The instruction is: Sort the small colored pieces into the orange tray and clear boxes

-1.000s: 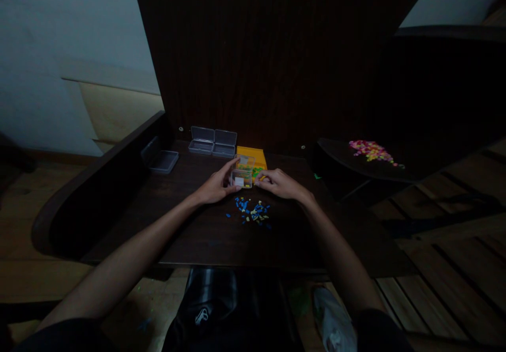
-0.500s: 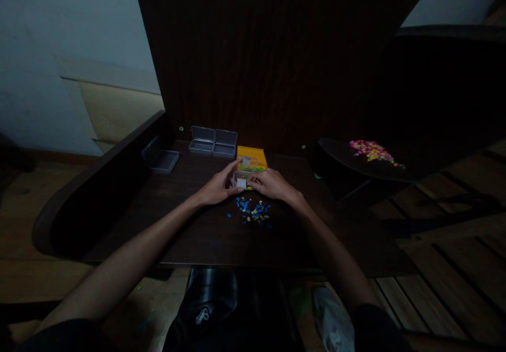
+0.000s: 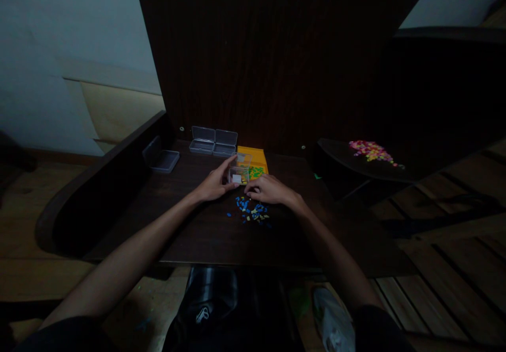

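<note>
My left hand (image 3: 214,184) grips a small clear plastic box (image 3: 244,175) by its left side; its lid stands up, and a white label and a few yellow bits show in it. My right hand (image 3: 267,188) is just right of the box's near corner, its fingers curled together over the table; what they hold, if anything, is hidden. Below the fingers lies a loose scatter of small blue and pale yellow pieces (image 3: 253,211). Behind the box stands an open yellow case (image 3: 253,154) with small green pieces (image 3: 256,172) in it.
Two open clear boxes (image 3: 214,146) stand side by side at the back of the dark table (image 3: 190,241). Another open clear box (image 3: 164,161) is at the left, near the raised side panel (image 3: 98,183). A pile of pink and yellow pieces (image 3: 371,151) lies on a ledge to the right.
My right hand has drawn back from the clear box, down toward the loose pieces. The box and my left hand have shifted slightly left, uncovering more of the green pieces.
</note>
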A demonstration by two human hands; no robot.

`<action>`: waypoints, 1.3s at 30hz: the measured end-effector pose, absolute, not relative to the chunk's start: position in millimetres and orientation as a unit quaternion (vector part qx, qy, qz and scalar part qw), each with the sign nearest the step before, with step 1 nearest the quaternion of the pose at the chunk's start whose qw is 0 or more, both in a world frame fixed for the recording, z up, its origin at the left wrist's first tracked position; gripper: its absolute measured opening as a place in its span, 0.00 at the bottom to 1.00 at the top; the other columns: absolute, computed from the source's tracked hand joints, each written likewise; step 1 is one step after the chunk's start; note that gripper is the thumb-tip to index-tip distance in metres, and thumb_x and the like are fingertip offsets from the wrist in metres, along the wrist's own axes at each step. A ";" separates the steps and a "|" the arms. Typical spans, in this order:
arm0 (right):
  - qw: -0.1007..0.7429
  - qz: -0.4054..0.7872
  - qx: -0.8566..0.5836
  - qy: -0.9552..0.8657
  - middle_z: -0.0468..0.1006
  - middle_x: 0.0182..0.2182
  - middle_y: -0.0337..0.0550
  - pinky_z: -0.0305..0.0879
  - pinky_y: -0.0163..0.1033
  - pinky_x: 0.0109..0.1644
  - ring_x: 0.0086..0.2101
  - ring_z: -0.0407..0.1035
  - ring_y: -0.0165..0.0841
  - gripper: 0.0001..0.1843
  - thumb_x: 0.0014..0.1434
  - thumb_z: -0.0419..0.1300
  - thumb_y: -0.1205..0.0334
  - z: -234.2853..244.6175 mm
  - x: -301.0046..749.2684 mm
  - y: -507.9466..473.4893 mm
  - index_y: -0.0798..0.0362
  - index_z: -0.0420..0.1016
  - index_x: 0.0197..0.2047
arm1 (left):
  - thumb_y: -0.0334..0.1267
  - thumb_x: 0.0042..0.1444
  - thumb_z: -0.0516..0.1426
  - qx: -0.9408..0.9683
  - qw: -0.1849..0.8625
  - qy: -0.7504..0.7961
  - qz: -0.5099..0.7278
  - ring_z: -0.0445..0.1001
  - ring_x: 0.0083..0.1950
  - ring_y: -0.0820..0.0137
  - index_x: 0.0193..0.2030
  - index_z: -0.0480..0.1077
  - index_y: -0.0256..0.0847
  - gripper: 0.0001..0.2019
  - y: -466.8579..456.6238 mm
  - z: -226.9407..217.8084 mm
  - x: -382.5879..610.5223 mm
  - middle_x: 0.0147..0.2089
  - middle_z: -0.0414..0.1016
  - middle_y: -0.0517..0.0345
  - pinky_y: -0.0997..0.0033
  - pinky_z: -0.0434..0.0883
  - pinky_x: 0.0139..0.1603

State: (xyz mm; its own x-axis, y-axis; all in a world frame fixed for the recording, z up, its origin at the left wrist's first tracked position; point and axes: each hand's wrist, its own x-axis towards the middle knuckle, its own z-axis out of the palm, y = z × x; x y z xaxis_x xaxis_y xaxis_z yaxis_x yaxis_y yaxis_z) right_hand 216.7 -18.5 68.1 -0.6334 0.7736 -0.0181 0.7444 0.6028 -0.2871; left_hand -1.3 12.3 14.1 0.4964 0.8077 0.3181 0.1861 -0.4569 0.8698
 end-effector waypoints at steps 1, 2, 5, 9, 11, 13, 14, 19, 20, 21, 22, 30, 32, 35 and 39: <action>0.046 0.139 -0.418 -0.897 0.78 0.26 0.39 0.51 0.32 0.32 0.25 0.63 0.26 0.11 0.58 0.59 0.67 65.5 215.4 -17.8 0.54 0.82 0.40 | 0.37 0.52 0.63 0.763 0.407 0.327 0.382 0.74 0.54 0.56 0.73 0.46 0.40 0.45 12.7 14.0 -1.7 0.59 0.71 0.41 0.53 0.74 0.52; 0.041 0.144 -0.411 -0.899 0.79 0.29 0.39 0.53 0.31 0.33 0.26 0.65 0.27 0.11 0.58 0.59 0.68 62.8 214.4 -16.9 0.53 0.82 0.42 | 0.37 0.52 0.63 0.763 0.406 0.328 0.382 0.75 0.54 0.56 0.73 0.46 0.40 0.45 12.9 14.2 -2.0 0.59 0.71 0.41 0.53 0.74 0.52; 0.037 0.160 -0.390 -0.906 0.82 0.35 0.41 0.58 0.32 0.37 0.32 0.71 0.30 0.14 0.58 0.58 0.70 54.9 212.6 -13.9 0.52 0.82 0.45 | 0.36 0.52 0.63 0.764 0.405 0.327 0.381 0.76 0.52 0.57 0.73 0.46 0.41 0.44 12.8 15.3 -2.6 0.58 0.72 0.41 0.54 0.74 0.51; 0.027 0.168 -0.385 -0.907 0.83 0.38 0.43 0.62 0.33 0.40 0.37 0.74 0.32 0.15 0.59 0.58 0.70 48.5 212.9 -10.9 0.52 0.82 0.46 | 0.35 0.51 0.64 0.764 0.400 0.328 0.385 0.76 0.48 0.59 0.72 0.48 0.41 0.44 11.9 16.0 -2.6 0.57 0.73 0.43 0.55 0.74 0.50; 0.022 0.166 -0.387 -0.907 0.84 0.39 0.44 0.62 0.33 0.40 0.38 0.75 0.33 0.14 0.59 0.57 0.70 47.4 213.4 -10.2 0.53 0.82 0.45 | 0.35 0.51 0.64 0.762 0.399 0.333 0.387 0.76 0.48 0.59 0.72 0.49 0.41 0.44 11.6 16.1 -2.4 0.57 0.73 0.43 0.54 0.74 0.50; 0.020 0.165 -0.387 -0.907 0.84 0.39 0.44 0.62 0.34 0.41 0.38 0.75 0.33 0.15 0.59 0.57 0.70 47.3 213.8 -10.1 0.53 0.82 0.45 | 0.36 0.51 0.64 0.760 0.398 0.336 0.387 0.76 0.49 0.58 0.72 0.48 0.41 0.44 11.4 16.5 -2.1 0.58 0.72 0.42 0.54 0.74 0.51; 0.019 0.163 -0.388 -0.907 0.83 0.39 0.44 0.62 0.33 0.41 0.38 0.74 0.33 0.15 0.59 0.57 0.70 47.5 213.9 -10.2 0.53 0.82 0.45 | 0.36 0.51 0.64 0.761 0.398 0.338 0.386 0.76 0.50 0.57 0.72 0.48 0.40 0.44 11.2 16.8 -2.0 0.58 0.72 0.41 0.53 0.74 0.51; 0.021 0.152 -0.404 -0.902 0.82 0.35 0.43 0.57 0.32 0.35 0.32 0.71 0.30 0.13 0.58 0.58 0.69 49.4 214.7 -11.9 0.53 0.82 0.44 | 0.37 0.51 0.63 0.764 0.396 0.346 0.373 0.76 0.46 0.59 0.73 0.46 0.40 0.45 11.3 18.2 -2.2 0.58 0.71 0.40 0.54 0.75 0.47; 0.019 0.152 -0.407 -0.901 0.82 0.34 0.42 0.56 0.32 0.34 0.30 0.69 0.30 0.12 0.58 0.58 0.68 49.6 215.1 -12.2 0.54 0.82 0.43 | 0.37 0.51 0.63 0.764 0.397 0.345 0.374 0.77 0.46 0.59 0.73 0.46 0.40 0.45 11.5 18.1 -2.4 0.58 0.72 0.40 0.55 0.75 0.47; 0.015 0.152 -0.409 -0.900 0.81 0.33 0.42 0.55 0.32 0.34 0.30 0.68 0.29 0.11 0.58 0.59 0.68 49.8 215.6 -12.3 0.54 0.82 0.42 | 0.37 0.51 0.63 0.764 0.398 0.343 0.374 0.77 0.46 0.59 0.73 0.46 0.41 0.45 11.6 17.7 -2.6 0.58 0.72 0.41 0.55 0.75 0.47; 0.012 0.152 -0.411 -0.899 0.81 0.32 0.42 0.54 0.32 0.33 0.29 0.68 0.29 0.11 0.58 0.59 0.68 50.0 216.2 -12.4 0.54 0.82 0.41 | 0.37 0.51 0.63 0.764 0.399 0.341 0.375 0.77 0.47 0.59 0.73 0.46 0.41 0.45 11.8 17.3 -2.8 0.58 0.72 0.41 0.55 0.75 0.47; -0.017 0.164 -0.425 -0.890 0.80 0.30 0.40 0.54 0.32 0.32 0.27 0.66 0.28 0.12 0.54 0.60 0.69 58.3 220.3 -13.7 0.54 0.83 0.40 | 0.36 0.50 0.64 0.761 0.403 0.325 0.392 0.76 0.50 0.57 0.72 0.49 0.42 0.44 13.4 14.2 -3.3 0.58 0.72 0.42 0.54 0.74 0.50; -0.005 0.154 -0.428 -0.890 0.80 0.29 0.40 0.54 0.32 0.32 0.26 0.65 0.27 0.14 0.55 0.60 0.68 58.8 219.8 -14.2 0.53 0.83 0.43 | 0.36 0.50 0.64 0.761 0.401 0.331 0.388 0.76 0.49 0.57 0.72 0.49 0.42 0.44 13.4 14.5 -3.5 0.58 0.72 0.42 0.55 0.74 0.49; 0.005 0.151 -0.419 -0.895 0.81 0.31 0.41 0.55 0.32 0.33 0.27 0.67 0.28 0.16 0.56 0.58 0.68 56.3 218.1 -14.3 0.52 0.83 0.45 | 0.36 0.51 0.64 0.762 0.401 0.334 0.384 0.76 0.48 0.59 0.72 0.48 0.41 0.45 12.8 15.2 -3.6 0.58 0.72 0.42 0.55 0.74 0.49; -0.002 0.160 -0.412 -0.897 0.82 0.33 0.42 0.57 0.32 0.35 0.30 0.70 0.30 0.16 0.56 0.58 0.68 51.4 216.9 -13.0 0.52 0.83 0.45 | 0.37 0.51 0.64 0.765 0.397 0.334 0.381 0.77 0.46 0.60 0.72 0.48 0.40 0.44 11.8 16.3 -3.2 0.58 0.72 0.41 0.57 0.74 0.48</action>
